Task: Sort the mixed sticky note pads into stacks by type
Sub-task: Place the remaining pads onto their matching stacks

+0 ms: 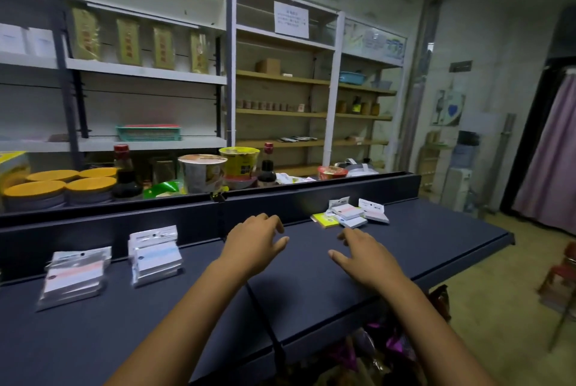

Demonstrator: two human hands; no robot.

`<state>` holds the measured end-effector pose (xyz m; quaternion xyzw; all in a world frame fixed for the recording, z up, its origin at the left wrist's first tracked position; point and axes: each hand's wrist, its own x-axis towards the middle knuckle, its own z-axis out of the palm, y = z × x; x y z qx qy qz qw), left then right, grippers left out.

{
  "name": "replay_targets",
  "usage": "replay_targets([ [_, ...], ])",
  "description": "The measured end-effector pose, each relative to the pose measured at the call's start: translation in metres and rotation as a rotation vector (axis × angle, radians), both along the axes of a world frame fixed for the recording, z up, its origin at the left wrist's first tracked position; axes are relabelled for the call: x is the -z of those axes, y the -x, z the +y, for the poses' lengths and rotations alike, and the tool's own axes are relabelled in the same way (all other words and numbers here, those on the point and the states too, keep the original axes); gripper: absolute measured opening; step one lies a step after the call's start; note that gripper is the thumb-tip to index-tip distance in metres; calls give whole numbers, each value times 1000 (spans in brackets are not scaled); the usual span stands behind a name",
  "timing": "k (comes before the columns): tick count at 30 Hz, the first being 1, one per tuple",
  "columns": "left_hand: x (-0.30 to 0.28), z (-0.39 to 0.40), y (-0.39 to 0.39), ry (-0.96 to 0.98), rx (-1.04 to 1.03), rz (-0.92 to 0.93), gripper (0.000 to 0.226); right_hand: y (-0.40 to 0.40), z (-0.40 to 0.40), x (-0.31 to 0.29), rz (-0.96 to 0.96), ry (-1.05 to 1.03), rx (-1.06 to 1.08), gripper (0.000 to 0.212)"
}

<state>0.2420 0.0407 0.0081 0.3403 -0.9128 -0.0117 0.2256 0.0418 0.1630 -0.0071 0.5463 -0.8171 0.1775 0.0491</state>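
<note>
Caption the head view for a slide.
Both hands, left and right, reach empty toward the unsorted pads; pink stack and blue stack lie sorted at left.

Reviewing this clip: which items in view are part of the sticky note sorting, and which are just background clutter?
Part of the job:
pink-label stack
blue-label stack
unsorted pile with a yellow pad
left hand and right hand, both empty, over the dark shelf

Just lying about:
noodle cups
sauce bottles
orange-lidded bowls
green basket
</note>
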Motion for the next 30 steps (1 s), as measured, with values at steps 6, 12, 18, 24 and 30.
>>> replay_targets([
  [6,-7,-42,62,-2,22,41,29,57,-34,-1,-1,15,64,47],
  [12,1,-67,120,-18,43,4,26,109,-51,3,-2,20,121,43],
  [18,13,-81,186,-45,48,-16,30,166,-65,8,-14,36,102,43],
  [24,24,-94,251,-94,-22,-8,31,232,-87,17,-26,1,34,43],
  [30,38,-101,310,-171,-166,39,32,300,-104,16,-27,-6,-47,44],
])
